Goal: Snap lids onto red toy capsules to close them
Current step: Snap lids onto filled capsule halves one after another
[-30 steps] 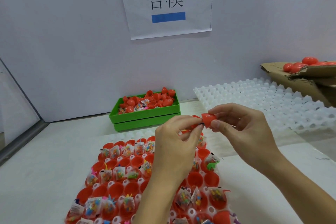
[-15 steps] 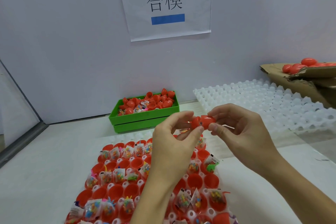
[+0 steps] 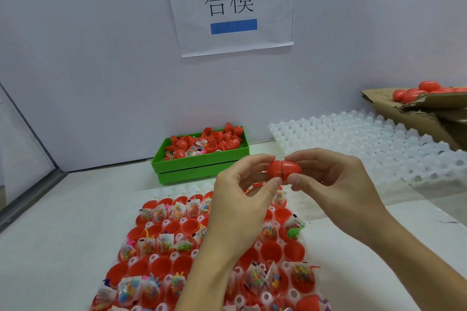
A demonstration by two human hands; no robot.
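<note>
Here we hold a red egg-shaped plastic toy capsule (image 3: 284, 171) in the air above the white bench (image 3: 50, 247), its two halves pressed together along a thin dark seam. Our left hand (image 3: 242, 199) pinches the rounder half between thumb and fingertips, and our right hand (image 3: 331, 182) pinches the more pointed half the same way. Below our hands lies a clear dimpled plastic tray (image 3: 174, 256) filled with open red capsule halves (image 3: 270, 251), many holding small clear packets of colourful toy pieces (image 3: 166, 243). Farther back, by the wall, stands a green plastic bin (image 3: 202, 164) heaped with loose red capsule lids (image 3: 228, 142). To the right lies an empty translucent white dimpled tray (image 3: 366, 144).
</note>
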